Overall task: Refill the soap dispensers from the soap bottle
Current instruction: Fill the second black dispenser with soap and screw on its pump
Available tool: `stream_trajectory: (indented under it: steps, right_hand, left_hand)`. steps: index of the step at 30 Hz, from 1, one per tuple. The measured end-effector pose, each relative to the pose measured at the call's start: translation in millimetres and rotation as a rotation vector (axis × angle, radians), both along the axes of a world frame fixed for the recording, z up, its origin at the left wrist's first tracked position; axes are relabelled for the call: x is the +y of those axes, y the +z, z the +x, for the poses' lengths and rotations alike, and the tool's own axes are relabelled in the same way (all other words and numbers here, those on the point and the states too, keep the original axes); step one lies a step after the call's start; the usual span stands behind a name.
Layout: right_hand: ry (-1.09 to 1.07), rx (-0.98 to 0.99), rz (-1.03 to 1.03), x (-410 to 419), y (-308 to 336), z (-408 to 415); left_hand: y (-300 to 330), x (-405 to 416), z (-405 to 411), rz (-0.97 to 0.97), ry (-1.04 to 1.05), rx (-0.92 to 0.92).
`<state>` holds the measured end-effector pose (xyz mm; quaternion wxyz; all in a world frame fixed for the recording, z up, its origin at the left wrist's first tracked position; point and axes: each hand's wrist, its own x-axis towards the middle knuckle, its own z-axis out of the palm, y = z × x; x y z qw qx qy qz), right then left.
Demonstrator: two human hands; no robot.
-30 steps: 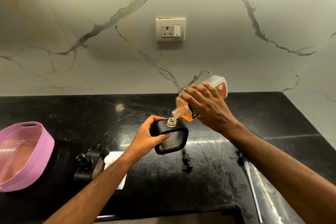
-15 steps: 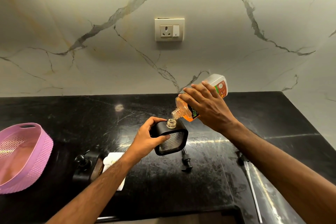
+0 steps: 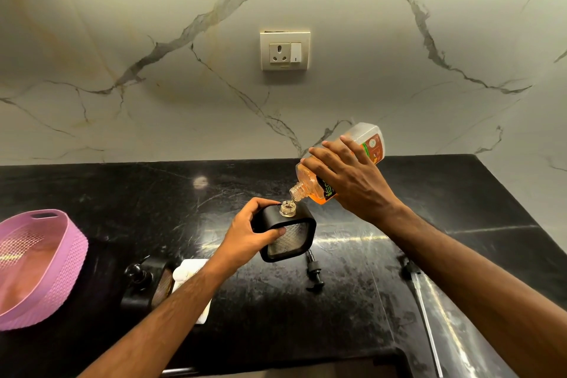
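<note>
head view, looking down at both hands over a black counter (image 3: 306, 322); the right hand (image 3: 352, 181) wraps over a clear plastic soap bottle (image 3: 368, 139), fingers spread across its upper side and curled round the body, holding it tipped well over with its base raised toward the wall and its uncapped threaded neck pointing down and left; orange liquid is pooled at the lower, neck end, while the raised base end looks clear; a label in red and green shows on the bottle near the base and beside the palm; the bottle's mouth sits just above and right of the open neck of the soap dispenser (image 3: 285, 233), very near it, whether they touch cannot be told; the left hand (image 3: 248, 233) grips that dispenser by its left side, thumb on the front and fingers curled over the top edge, holding it tilted off the counter; the dispenser is a rounded black square with a clear, diamond-textured front panel and a short clear threaded neck; just below it a black pump head (image 3: 314, 273) lies on the counter; further left a second black dispenser (image 3: 144, 285) lies beside a white cloth (image 3: 191, 270); a pink woven-pattern plastic basket (image 3: 40, 267) sits at the far left; the counter is glossy, veined dark stone; behind it a white marble-look wall carries a socket plate (image 3: 285, 50).
</note>
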<state>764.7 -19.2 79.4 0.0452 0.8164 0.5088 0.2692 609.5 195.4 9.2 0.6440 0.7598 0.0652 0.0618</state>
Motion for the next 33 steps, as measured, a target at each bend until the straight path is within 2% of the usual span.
stream_trajectory:
  steps: [33]
  right_hand:
    - [-0.018, -0.047, -0.035, -1.4, 3.4, 4.7]
  left_hand:
    - [-4.2, -0.6, 1.7, 0.001, -0.003, -0.013]
